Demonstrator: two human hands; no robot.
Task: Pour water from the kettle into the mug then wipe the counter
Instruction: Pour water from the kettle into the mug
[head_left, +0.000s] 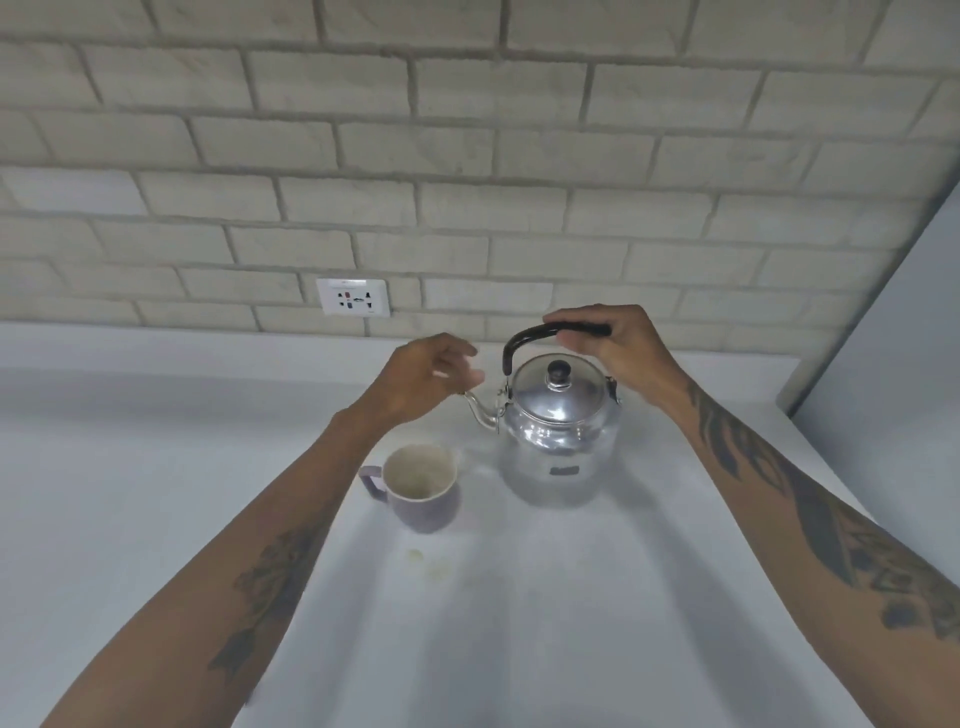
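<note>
A shiny metal kettle (558, 431) with a black arched handle and a lidded top stands upright on the white counter (571, 623), its spout pointing left. My right hand (618, 353) is closed over the top of the handle. A lilac mug (421, 486) with a pale inside stands in front and to the left of the kettle, handle to the left. My left hand (426, 379) hovers above and behind the mug, just left of the spout tip, fingers loosely curled and holding nothing.
Two small pale stains (428, 564) mark the counter just in front of the mug. A white wall socket (353, 297) sits low on the grey brick wall behind. A grey panel (893, 338) closes the counter on the right.
</note>
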